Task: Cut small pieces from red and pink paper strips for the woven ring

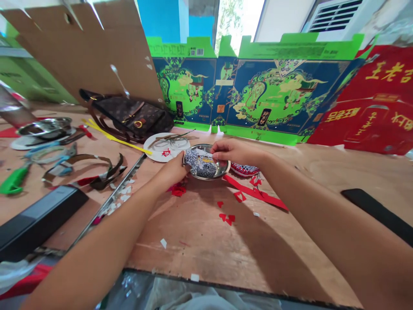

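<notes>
One crumpled blue-and-white patterned bundle [201,164] sat in a round steel dish [224,168] on the wooden desk [206,245]. The left hand [173,169] curled closed against its end, and the right hand [234,151], half closed, pinched its top.

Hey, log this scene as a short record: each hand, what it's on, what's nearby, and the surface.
Left hand: at the left end of the blue-and-white patterned bundle
Right hand: fingers on top of the bundle
Bundle lies in: steel dish
Nearby: white plate; red strip; red paper scraps
Surface: plywood table
Behind: flat printed carton blank; monogram-patterned handbag
</notes>
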Demonstrator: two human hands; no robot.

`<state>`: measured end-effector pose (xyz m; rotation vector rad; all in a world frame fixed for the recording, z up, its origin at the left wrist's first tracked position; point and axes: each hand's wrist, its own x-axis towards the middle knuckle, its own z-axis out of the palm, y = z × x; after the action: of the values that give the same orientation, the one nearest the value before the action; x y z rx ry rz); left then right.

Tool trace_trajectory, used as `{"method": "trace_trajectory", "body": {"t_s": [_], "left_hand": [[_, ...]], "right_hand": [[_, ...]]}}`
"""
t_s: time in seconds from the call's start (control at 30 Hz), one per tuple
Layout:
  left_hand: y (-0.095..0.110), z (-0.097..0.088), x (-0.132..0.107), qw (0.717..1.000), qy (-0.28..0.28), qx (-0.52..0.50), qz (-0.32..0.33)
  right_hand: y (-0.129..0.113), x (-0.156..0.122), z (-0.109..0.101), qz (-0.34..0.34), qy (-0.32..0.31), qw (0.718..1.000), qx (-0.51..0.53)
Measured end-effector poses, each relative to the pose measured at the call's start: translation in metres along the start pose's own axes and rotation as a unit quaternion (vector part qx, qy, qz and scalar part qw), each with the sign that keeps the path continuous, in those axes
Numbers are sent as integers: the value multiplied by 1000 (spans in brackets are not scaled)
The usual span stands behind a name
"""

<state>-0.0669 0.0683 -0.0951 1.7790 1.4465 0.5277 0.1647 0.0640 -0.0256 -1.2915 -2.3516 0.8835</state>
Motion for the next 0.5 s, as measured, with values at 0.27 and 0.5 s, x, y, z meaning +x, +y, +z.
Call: {"method": "trace_trajectory", "body": {"t_s": [0.27, 0.5], "left_hand": [[15, -21, -15, 983, 120, 133, 47], [37, -29, -33, 954, 133, 102, 248]], "right_hand": [[-2, -3, 6, -17, 71, 996, 60], [-13, -3, 9, -25, 126, 991, 46]]}}
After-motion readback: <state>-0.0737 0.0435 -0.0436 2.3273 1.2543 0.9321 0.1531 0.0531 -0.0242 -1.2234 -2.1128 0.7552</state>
